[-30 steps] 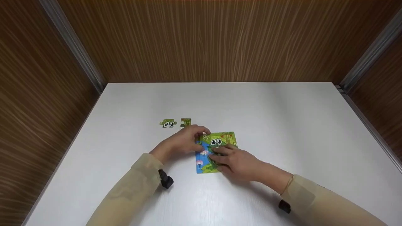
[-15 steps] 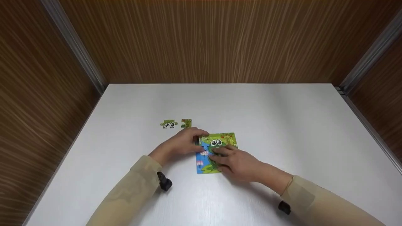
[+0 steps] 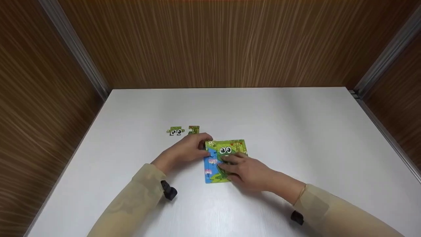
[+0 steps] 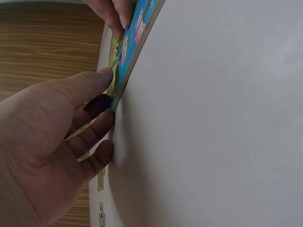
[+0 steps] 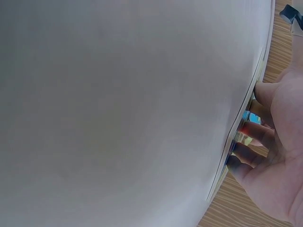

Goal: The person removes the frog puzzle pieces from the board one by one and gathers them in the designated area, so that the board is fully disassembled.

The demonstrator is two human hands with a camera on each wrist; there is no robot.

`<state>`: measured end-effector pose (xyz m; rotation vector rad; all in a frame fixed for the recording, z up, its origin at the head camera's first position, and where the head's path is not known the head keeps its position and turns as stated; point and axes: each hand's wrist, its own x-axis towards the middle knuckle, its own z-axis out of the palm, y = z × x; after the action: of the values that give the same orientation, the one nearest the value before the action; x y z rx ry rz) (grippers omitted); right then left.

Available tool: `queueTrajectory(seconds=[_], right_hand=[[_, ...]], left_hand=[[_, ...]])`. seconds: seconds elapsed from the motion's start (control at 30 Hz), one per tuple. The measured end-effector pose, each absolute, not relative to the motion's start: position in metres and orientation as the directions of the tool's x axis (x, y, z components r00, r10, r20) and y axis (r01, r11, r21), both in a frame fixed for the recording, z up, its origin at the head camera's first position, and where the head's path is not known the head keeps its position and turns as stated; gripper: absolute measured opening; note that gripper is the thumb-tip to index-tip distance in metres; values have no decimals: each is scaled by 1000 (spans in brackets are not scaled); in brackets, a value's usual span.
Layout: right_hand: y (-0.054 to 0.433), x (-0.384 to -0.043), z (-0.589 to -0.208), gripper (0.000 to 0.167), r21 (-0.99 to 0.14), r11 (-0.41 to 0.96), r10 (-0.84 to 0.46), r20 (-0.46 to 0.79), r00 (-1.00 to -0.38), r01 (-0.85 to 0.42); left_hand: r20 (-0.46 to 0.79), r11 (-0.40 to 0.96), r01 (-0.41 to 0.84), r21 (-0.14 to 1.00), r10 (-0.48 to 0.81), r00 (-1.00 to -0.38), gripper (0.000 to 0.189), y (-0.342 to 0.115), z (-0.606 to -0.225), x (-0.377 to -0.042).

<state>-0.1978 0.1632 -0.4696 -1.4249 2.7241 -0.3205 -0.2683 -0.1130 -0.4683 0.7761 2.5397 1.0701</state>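
A frog jigsaw puzzle (image 3: pixel 211 178) in a shallow tray lies on the white table, with blue, green and pink flower print. My left hand (image 3: pixel 184 149) is at its far left corner. There the thumb and forefinger pinch a corner puzzle piece (image 3: pixel 210 144) with a small white flower. In the left wrist view, the other fingers of the left hand (image 4: pixel 52 127) bend by the puzzle's edge. My right hand (image 3: pixel 251 172) rests with spread fingers on the puzzle's right half, covering part of the frog. The right wrist view catches the right hand (image 5: pixel 279 151) and the tray's edge.
Two loose puzzle pieces lie beyond the left hand: one with frog eyes (image 3: pixel 175 131), and a green one (image 3: pixel 194 129) partly behind the fingers. The white table (image 3: pixel 296 131) ends at brown wood-grain panels (image 3: pixel 223 42) on the far side and both flanks.
My left hand has shifted slightly left, and the flowered corner piece has slid left with it. The right hand has stayed on the puzzle. Both loose pieces lie where they were.
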Motion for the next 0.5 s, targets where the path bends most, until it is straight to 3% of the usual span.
queueTrajectory(seconds=[0.5], right_hand=[[163,-197,-472,46,-205,547,-817,81,-571,-811]], left_hand=[[-17,598,267,755,426,-905,52,-175,-447,-285]])
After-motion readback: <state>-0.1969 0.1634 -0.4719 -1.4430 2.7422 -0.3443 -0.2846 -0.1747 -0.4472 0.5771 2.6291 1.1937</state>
